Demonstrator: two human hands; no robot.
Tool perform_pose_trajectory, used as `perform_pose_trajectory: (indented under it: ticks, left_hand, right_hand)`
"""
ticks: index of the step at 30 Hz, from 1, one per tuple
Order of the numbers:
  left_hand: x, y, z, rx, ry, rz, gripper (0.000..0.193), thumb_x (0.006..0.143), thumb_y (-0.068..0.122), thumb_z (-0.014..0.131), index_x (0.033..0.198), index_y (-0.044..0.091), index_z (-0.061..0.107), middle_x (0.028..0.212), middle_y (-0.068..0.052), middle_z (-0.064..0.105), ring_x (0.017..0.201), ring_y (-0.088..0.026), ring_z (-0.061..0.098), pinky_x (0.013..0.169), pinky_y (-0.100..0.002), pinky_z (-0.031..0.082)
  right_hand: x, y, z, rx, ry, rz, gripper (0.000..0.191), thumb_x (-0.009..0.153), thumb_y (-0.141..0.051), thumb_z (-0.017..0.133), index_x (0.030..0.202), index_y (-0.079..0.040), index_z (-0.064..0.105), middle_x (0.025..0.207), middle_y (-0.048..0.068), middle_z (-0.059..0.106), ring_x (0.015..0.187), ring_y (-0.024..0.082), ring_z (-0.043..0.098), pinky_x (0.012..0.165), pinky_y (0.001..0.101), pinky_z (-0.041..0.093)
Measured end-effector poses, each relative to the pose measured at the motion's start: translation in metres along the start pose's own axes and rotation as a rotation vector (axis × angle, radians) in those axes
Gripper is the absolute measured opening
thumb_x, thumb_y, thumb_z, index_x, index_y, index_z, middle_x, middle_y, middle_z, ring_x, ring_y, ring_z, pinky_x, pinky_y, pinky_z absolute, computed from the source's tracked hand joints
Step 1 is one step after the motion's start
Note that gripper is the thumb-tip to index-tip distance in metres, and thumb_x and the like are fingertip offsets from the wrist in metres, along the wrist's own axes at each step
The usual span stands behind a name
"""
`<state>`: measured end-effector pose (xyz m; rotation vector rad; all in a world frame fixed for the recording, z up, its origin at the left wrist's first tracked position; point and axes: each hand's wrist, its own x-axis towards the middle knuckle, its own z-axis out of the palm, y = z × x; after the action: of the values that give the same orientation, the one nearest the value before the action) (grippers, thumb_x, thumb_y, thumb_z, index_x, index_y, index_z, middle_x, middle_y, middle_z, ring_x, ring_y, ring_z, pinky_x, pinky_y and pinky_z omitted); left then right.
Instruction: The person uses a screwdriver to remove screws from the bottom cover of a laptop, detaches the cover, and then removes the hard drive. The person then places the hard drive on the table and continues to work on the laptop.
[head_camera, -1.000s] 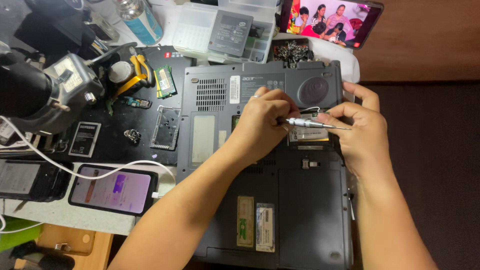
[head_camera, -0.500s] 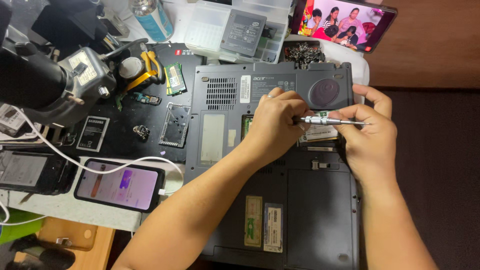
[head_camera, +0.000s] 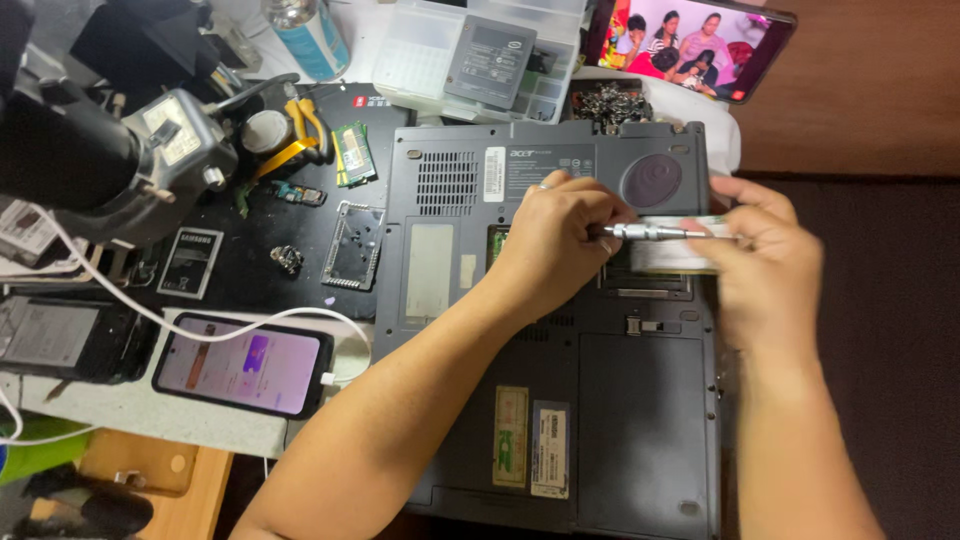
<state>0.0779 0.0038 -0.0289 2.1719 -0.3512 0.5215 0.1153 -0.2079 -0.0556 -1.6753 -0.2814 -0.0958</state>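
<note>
A dark grey laptop (head_camera: 640, 420) lies bottom-up in front of me. My left hand (head_camera: 555, 245) rests on its open memory bay, fingers curled and pinching the front end of a slim silver screwdriver (head_camera: 650, 232). The screwdriver lies level between my hands. My right hand (head_camera: 765, 265), blurred, grips its handle end over the laptop's right side. A pale rectangular piece with a green edge (head_camera: 665, 258) sits just under the screwdriver, against my right fingers; whether they hold it I cannot tell.
Left of the laptop a black mat (head_camera: 260, 230) carries a memory module (head_camera: 352, 152), a metal frame (head_camera: 353, 245), a flat battery (head_camera: 190, 262) and small parts. A phone (head_camera: 245, 365) on a white cable lies near the edge. Clear plastic boxes (head_camera: 480, 55) and a lit screen (head_camera: 695, 40) stand behind.
My right hand has shifted a little to the right and blurs with motion. The pale piece now shows more under the screwdriver. My left hand stays on the bay.
</note>
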Motion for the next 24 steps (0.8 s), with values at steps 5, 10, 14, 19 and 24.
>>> perform_pose_trajectory:
  ticks: [5, 10, 14, 19, 24]
  left_hand:
    - [-0.002, -0.004, -0.004, -0.240, 0.088, -0.140, 0.010, 0.080, -0.006, 0.073, 0.088, -0.002, 0.068, 0.101, -0.007, 0.069, 0.079, -0.019, 0.068, 0.070, -0.029, 0.054]
    - [-0.002, -0.007, -0.003, -0.253, 0.110, -0.105, 0.006, 0.093, 0.003, 0.070, 0.091, -0.003, 0.069, 0.092, -0.008, 0.065, 0.075, -0.016, 0.063, 0.067, -0.027, 0.049]
    - [-0.004, -0.006, -0.004, -0.338, 0.061, -0.257, 0.035, 0.105, 0.022, 0.064, 0.080, -0.004, 0.065, 0.081, -0.008, 0.057, 0.067, -0.016, 0.057, 0.061, -0.027, 0.044]
    - [-0.004, -0.003, -0.007, -0.406, 0.100, -0.156, 0.036, 0.108, 0.028, 0.059, 0.086, 0.000, 0.065, 0.085, -0.004, 0.063, 0.078, -0.013, 0.062, 0.071, -0.025, 0.049]
    - [-0.004, 0.005, -0.007, -0.183, 0.073, -0.009, 0.016, 0.086, 0.009, 0.075, 0.094, -0.001, 0.065, 0.082, -0.008, 0.052, 0.073, -0.021, 0.055, 0.066, -0.031, 0.047]
  right_hand:
    - [0.003, 0.012, -0.007, 0.354, 0.002, 0.025, 0.026, 0.094, 0.006, 0.077, 0.076, -0.002, 0.059, 0.136, 0.014, 0.058, 0.120, 0.018, 0.059, 0.102, 0.0321, 0.050]
    - [0.007, 0.009, -0.010, 0.568, -0.004, 0.173, 0.003, 0.096, 0.000, 0.073, 0.094, 0.003, 0.072, 0.131, 0.015, 0.062, 0.113, 0.019, 0.063, 0.106, 0.0348, 0.051]
    - [0.011, 0.008, -0.009, 0.649, 0.025, 0.257, 0.013, 0.095, -0.004, 0.071, 0.105, 0.003, 0.075, 0.127, 0.017, 0.065, 0.114, 0.021, 0.064, 0.109, 0.0343, 0.048]
    - [0.012, 0.008, -0.007, 0.663, 0.005, 0.216, 0.012, 0.097, -0.008, 0.072, 0.099, 0.004, 0.072, 0.136, 0.014, 0.064, 0.122, 0.021, 0.061, 0.113, 0.0366, 0.046]
    - [0.005, -0.008, -0.002, 0.241, -0.026, -0.010, 0.011, 0.100, -0.013, 0.072, 0.098, -0.002, 0.074, 0.149, 0.011, 0.057, 0.138, 0.021, 0.053, 0.119, 0.0387, 0.039]
